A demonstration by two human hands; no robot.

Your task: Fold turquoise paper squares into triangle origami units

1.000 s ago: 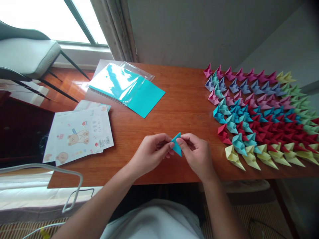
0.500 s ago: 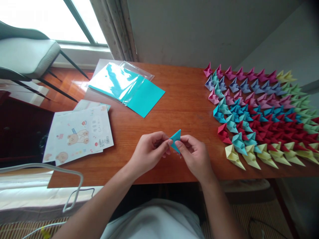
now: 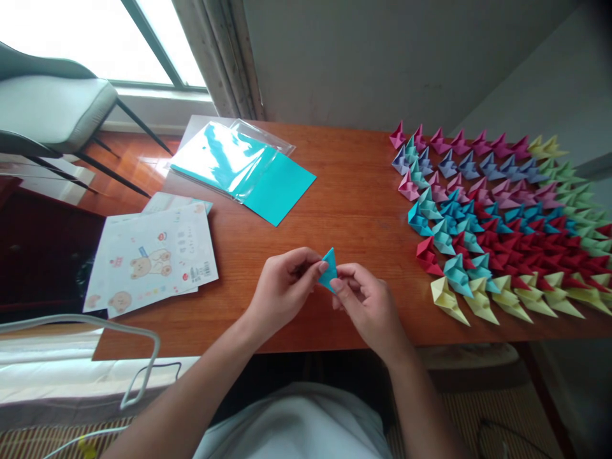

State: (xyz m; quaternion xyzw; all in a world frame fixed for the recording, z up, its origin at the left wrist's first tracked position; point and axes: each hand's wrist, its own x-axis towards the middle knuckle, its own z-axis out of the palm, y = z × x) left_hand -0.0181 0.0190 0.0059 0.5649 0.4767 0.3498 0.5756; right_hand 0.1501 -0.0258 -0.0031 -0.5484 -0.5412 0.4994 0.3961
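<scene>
- The folded blue paper (image 3: 328, 271) is held above the wooden table (image 3: 354, 210), close to the table's near edge and roughly midway along it; thumbs and fingertips cover parts of it, so its folds are hard to make out.
- The left hand (image 3: 289, 280) pinches the paper's left side between thumb and fingers, the fingers behind partly hidden.
- The right hand (image 3: 366, 303) has a narrow hold on the paper's lower right, thumb in front, other fingers curled and partly covered.
- Paper figures (image 3: 507, 248) fill the table's right end in coloured rows; the red ones overlap too closely to count, and some are cut off at the picture's border.
- Toward the table's far left, glare hides part of the clear plastic sleeve (image 3: 210, 153); turquoise paper (image 3: 282, 191) sticks out of it.
- By the table's left edge, printed sheets (image 3: 153, 255) overlap, their small lettering unreadable.
- The table's top is reddish brown, grained, faintly shiny.
- Beyond the table's far edge are a grey wall (image 3: 354, 64) and a curtain (image 3: 215, 57); off its left end, an overexposed window (image 3: 71, 38) and a cut-off chair (image 3: 62, 108).
</scene>
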